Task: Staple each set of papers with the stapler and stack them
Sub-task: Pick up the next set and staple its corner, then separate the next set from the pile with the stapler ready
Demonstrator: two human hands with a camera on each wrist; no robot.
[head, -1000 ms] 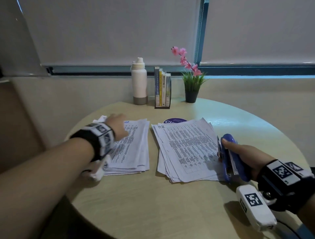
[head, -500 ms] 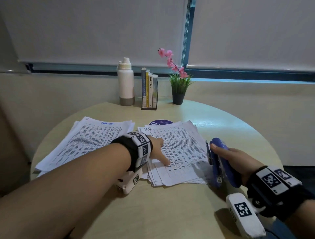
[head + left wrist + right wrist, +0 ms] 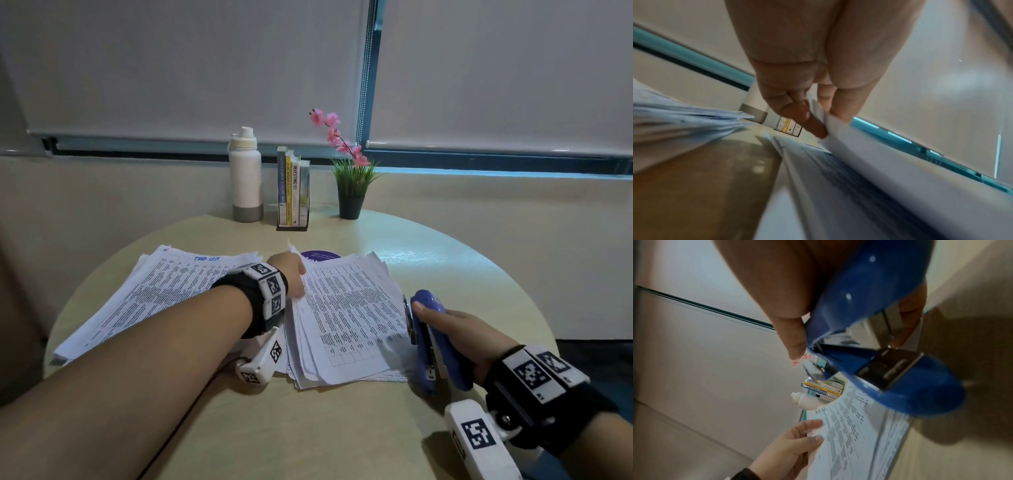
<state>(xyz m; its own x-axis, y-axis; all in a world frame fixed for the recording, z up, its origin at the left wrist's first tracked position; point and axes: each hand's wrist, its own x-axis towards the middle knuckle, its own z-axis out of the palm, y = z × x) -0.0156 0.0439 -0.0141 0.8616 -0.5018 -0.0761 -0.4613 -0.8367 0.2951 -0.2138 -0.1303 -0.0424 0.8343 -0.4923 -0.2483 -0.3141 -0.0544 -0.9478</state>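
Honestly, the left hand pinching that top set risks dragging extra sheets; the right hand grips the stapler.

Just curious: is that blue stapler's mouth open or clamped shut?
Open. The stapler, held in the right hand, shows a clear gap above its metal plate.
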